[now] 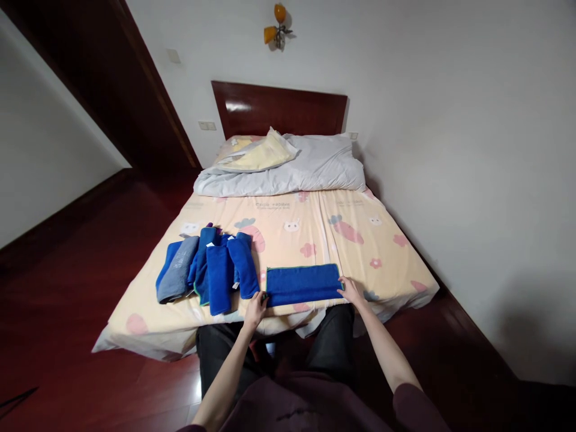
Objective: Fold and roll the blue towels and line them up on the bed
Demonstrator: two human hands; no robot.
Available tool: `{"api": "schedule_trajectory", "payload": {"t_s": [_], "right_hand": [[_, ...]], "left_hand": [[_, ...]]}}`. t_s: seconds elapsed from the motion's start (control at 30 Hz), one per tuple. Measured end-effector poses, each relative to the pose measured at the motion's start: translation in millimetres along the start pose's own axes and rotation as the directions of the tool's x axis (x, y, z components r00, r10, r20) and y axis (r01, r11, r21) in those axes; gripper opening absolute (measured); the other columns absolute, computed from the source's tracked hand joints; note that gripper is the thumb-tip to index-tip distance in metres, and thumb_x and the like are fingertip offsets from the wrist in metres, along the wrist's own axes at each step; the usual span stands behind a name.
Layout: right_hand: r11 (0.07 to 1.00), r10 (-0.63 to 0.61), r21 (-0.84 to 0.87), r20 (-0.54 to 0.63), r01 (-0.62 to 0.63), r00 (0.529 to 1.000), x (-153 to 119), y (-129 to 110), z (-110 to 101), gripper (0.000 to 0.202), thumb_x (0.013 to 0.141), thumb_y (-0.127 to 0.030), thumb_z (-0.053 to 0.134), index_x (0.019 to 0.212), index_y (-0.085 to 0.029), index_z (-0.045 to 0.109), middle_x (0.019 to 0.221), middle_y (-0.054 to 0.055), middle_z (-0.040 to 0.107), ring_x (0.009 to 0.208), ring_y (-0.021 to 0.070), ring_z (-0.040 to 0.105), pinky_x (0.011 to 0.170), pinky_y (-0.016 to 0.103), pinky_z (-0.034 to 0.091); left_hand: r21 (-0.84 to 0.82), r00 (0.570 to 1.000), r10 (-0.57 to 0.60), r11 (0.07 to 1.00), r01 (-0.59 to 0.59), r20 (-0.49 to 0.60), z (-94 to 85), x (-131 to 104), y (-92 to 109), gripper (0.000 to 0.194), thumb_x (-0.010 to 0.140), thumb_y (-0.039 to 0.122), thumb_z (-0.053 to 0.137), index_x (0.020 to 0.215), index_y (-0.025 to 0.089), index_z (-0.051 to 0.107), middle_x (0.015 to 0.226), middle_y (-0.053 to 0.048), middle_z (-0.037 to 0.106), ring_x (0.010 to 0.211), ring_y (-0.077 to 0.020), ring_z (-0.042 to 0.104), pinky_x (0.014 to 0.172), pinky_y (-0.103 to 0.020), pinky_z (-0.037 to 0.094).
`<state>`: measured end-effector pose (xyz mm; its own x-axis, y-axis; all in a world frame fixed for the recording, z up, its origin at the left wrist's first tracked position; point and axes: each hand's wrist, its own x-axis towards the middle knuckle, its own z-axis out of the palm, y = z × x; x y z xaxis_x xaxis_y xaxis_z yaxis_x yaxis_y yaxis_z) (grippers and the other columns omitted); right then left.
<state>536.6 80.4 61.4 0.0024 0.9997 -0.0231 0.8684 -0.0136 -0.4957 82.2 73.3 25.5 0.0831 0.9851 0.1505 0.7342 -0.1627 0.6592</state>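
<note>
A blue towel [302, 283] with a green-stitched edge lies spread across the near side of the bed, its front part folded over in a strip. My left hand [256, 308] pinches its near left corner. At the right end my right hand [351, 291] grips the edge between thumb and fingers. Just left of the towel sits a group of folded blue towels [219, 279], some overlapping. A grey folded towel [179, 270] with faint lettering rests at the group's left side.
The bed [382, 258] has a yellow sheet printed with rabbits and carrots. A white quilt [315, 162] is bunched toward the dark wooden headboard [279, 108], with a pale yellow cloth [263, 153] on top. My knees are against the bed's near edge. A wall stands to the right.
</note>
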Motion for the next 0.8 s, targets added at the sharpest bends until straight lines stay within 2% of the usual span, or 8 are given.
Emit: {"api": "schedule_trajectory", "payload": {"t_s": [0.13, 0.23, 0.33, 0.43, 0.5, 0.67, 0.8], "right_hand": [[0.98, -0.145, -0.143, -0.023, 0.14, 0.989, -4.3, -9.1, -4.3, 0.041, 0.079, -0.015, 0.073, 0.116, -0.026, 0.061, 0.121, 0.005, 0.064, 0.112, 0.0211, 0.062, 0.096, 0.034, 0.047], [0.935, -0.287, -0.218, 0.003, 0.28, 0.958, -8.3, -14.2, -4.0, 0.032, 0.082, -0.011, 0.068, 0.111, -0.024, 0.065, 0.121, 0.007, 0.064, 0.118, 0.023, 0.058, 0.101, 0.037, 0.044], [0.894, -0.384, -0.228, 0.051, 0.386, 0.922, -13.8, -17.1, 1.6, 0.03, 0.087, -0.005, 0.057, 0.108, -0.022, 0.07, 0.115, 0.007, 0.068, 0.114, 0.0218, 0.06, 0.1, 0.037, 0.045], [0.891, -0.391, -0.237, 0.031, 0.387, 0.92, -21.1, -16.4, 7.7, 0.037, 0.089, -0.002, 0.05, 0.109, -0.022, 0.073, 0.117, 0.008, 0.071, 0.114, 0.0217, 0.062, 0.101, 0.039, 0.045], [0.898, -0.386, -0.226, 0.005, 0.377, 0.922, -26.7, -14.0, 9.2, 0.039, 0.091, -0.004, 0.048, 0.115, -0.023, 0.073, 0.124, 0.008, 0.07, 0.118, 0.0219, 0.062, 0.104, 0.04, 0.045], [0.908, -0.379, -0.19, 0.009, 0.374, 0.925, -38.8, -6.4, 5.7, 0.038, 0.096, -0.022, 0.052, 0.131, -0.025, 0.067, 0.143, 0.007, 0.062, 0.134, 0.0233, 0.055, 0.112, 0.045, 0.042], [0.913, -0.359, -0.194, 0.04, 0.36, 0.932, -39.2, -5.4, 6.1, 0.047, 0.092, -0.031, 0.06, 0.138, -0.025, 0.062, 0.149, 0.008, 0.056, 0.139, 0.0243, 0.051, 0.115, 0.045, 0.041]], "left_hand": [[0.104, 0.998, 0.06, 0.993, -0.06, 0.004, 1.6, -2.2, -2.1, 0.027, 0.097, 0.026, 0.048, 0.119, 0.019, 0.062, 0.109, -0.011, 0.065, 0.097, -0.0235, 0.067, 0.087, -0.035, 0.055], [0.181, 0.985, 0.173, 0.968, -0.172, 0.009, 0.2, -3.3, -5.2, 0.033, 0.096, 0.02, 0.047, 0.126, 0.019, 0.063, 0.127, -0.015, 0.064, 0.116, -0.0269, 0.061, 0.1, -0.041, 0.051], [0.196, 0.947, 0.306, 0.927, -0.32, 0.1, -0.9, -3.9, -9.6, 0.041, 0.096, 0.013, 0.043, 0.13, 0.022, 0.064, 0.145, -0.011, 0.057, 0.134, -0.0267, 0.051, 0.11, -0.044, 0.044], [0.146, 0.89, 0.397, 0.889, -0.434, 0.227, -0.7, -3.9, -14.4, 0.046, 0.095, 0.012, 0.042, 0.134, 0.023, 0.062, 0.15, -0.007, 0.055, 0.141, -0.0234, 0.045, 0.116, -0.045, 0.04], [0.126, 0.872, 0.406, 0.883, -0.451, 0.275, -0.4, -3.7, -16.9, 0.049, 0.094, 0.011, 0.04, 0.137, 0.022, 0.061, 0.151, -0.007, 0.054, 0.141, -0.021, 0.047, 0.118, -0.045, 0.038], [0.128, 0.875, 0.387, 0.89, -0.437, 0.292, -1.2, -4.6, -16.5, 0.057, 0.094, 0.009, 0.034, 0.148, 0.021, 0.05, 0.155, -0.008, 0.049, 0.145, -0.0177, 0.044, 0.122, -0.044, 0.035], [0.165, 0.886, 0.367, 0.892, -0.422, 0.281, -1.4, -5.6, -12.0, 0.052, 0.099, 0.028, 0.044, 0.15, 0.019, 0.047, 0.155, -0.01, 0.048, 0.145, -0.0234, 0.043, 0.121, -0.047, 0.036]]}}
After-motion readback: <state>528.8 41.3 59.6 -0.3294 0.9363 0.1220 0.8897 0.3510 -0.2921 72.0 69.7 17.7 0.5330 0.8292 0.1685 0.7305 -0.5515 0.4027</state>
